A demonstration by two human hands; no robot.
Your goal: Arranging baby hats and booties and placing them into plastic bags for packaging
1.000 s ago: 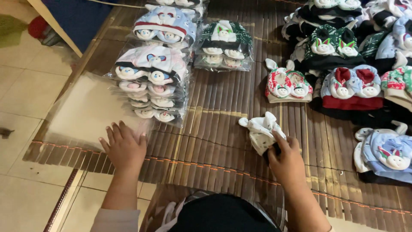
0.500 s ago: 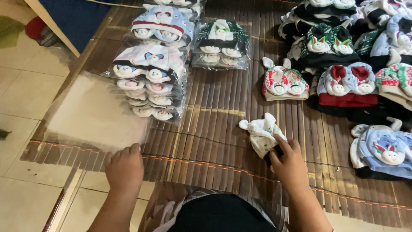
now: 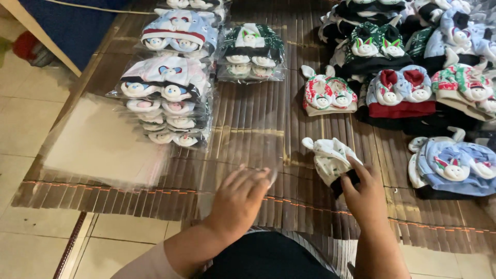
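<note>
— Where does the right hand sit?

— Low on the bamboo mat, right of centre. Its fingers close on a small white hat with ear-like flaps, pinching the hat's lower right edge against something dark beneath it. The hat lies on the mat, just below a red, green and cream hat.

— And the left hand?

— It is flat, fingers spread and slightly blurred, resting on a clear plastic bag that lies on the mat in front of the person. Whether the fingers grip the bag or merely press on it, one cannot tell.

— What surrounds them?

— To the left, a loose pile of empty clear bags hangs partly over the mat's edge onto the tiled floor. Behind it stands a stack of bagged hats, with a smaller bagged stack in dark green beside it. On the right, unbagged hats lie in heaps: a blue and red one, and a pale blue one near the right hand.
</note>
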